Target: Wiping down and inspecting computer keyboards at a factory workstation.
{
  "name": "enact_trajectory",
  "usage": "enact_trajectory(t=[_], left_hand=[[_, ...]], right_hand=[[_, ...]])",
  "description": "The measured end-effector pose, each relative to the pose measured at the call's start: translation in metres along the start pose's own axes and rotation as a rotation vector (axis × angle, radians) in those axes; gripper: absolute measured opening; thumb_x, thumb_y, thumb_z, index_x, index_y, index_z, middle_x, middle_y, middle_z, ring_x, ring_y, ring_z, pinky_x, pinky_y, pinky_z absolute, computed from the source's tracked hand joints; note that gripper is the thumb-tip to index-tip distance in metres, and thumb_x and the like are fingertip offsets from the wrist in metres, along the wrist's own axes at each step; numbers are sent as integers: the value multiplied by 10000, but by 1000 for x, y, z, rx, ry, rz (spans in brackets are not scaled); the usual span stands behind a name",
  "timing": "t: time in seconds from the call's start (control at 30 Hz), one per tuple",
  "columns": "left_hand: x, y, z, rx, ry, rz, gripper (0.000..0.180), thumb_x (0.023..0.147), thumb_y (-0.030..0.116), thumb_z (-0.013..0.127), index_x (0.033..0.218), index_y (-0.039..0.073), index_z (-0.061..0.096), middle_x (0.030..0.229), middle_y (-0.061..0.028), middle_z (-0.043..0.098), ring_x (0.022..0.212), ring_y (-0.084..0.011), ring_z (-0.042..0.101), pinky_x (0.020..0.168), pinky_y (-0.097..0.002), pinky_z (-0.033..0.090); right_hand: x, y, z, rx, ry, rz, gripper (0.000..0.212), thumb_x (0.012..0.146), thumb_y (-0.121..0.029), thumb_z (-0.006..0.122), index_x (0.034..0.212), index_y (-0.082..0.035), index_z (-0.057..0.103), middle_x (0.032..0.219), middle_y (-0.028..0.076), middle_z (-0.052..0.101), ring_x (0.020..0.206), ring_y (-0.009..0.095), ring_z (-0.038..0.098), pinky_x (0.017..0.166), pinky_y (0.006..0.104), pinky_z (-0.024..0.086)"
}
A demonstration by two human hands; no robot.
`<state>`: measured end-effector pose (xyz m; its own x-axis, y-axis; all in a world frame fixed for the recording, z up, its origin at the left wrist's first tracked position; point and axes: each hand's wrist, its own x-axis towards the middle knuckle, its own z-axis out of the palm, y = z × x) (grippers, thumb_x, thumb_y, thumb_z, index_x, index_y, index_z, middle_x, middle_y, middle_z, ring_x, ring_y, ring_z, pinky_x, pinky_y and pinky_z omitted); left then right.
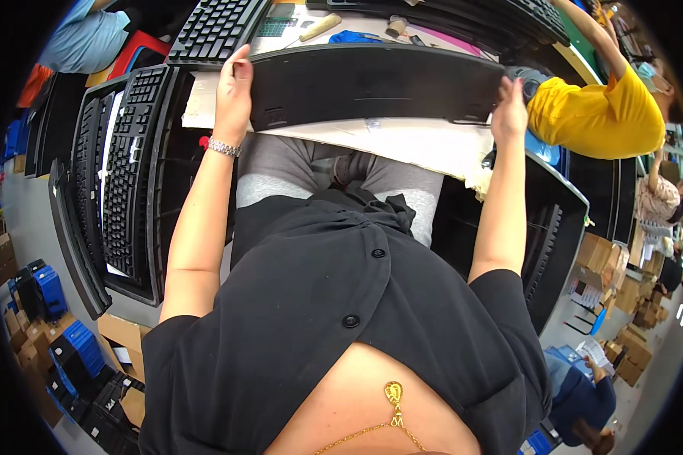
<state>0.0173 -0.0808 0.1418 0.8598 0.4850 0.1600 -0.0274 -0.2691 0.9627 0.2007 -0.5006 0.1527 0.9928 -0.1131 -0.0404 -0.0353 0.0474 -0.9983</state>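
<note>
A long black keyboard (pixel 376 82) spans the space between my hands, its plain underside facing me and its keys hidden. Gripping its left end is my left hand (pixel 235 97), with the thumb at the near edge and a metal watch on the wrist. My right hand (pixel 510 112) is closed about the right end, slightly blurred, and some of its fingers are hidden. Below the keyboard lies the pale worktop (pixel 334 138), just above my lap.
Another keyboard (pixel 214 32) rests at the far left of the worktop. More keyboards (pixel 133 163) stand in a black bin at my left. Tools and a blue cloth (pixel 354 36) lie beyond. A co-worker in a yellow shirt (pixel 596 117) sits close at right, beside another bin (pixel 542 227).
</note>
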Motion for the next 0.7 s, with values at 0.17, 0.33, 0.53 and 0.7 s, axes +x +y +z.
enact_trajectory(t=[0.17, 0.33, 0.53, 0.7], left_hand=[[5, -23, 3, -234, -27, -68, 890, 972, 728, 441, 1480, -3, 429, 1462, -228, 491, 1288, -281, 527, 1056, -363, 449], [1, -12, 14, -124, -36, -128, 921, 976, 780, 312, 1495, 29, 434, 1457, -196, 506, 1252, -254, 547, 1035, -341, 459], [1, 14, 18, -402, -77, -441, 919, 988, 751, 354, 1492, -14, 420, 1422, -196, 542, 1231, -258, 570, 1027, -346, 472], [6, 13, 15, -446, -106, -543, 903, 994, 731, 380, 1470, -34, 445, 1379, -192, 580, 1210, -251, 592, 1017, -345, 484]], right_hand=[[-1, 2, -3, 109, 2, 245, 655, 1066, -497, 451, 1364, 75, 567, 1378, 237, 586, 1273, 316, 550, 1116, 370, 386], [6, -12, -20, 104, -8, 235, 730, 1052, -544, 452, 1396, 96, 526, 1391, 280, 561, 1277, 354, 543, 1126, 392, 378], [1, -28, -28, -1, 89, 281, 736, 1029, -524, 518, 1400, 111, 513, 1397, 316, 543, 1274, 376, 544, 1147, 412, 356], [9, -32, -40, -105, 107, 323, 719, 1004, -487, 583, 1410, 101, 512, 1391, 311, 550, 1283, 376, 534, 1170, 431, 305]])
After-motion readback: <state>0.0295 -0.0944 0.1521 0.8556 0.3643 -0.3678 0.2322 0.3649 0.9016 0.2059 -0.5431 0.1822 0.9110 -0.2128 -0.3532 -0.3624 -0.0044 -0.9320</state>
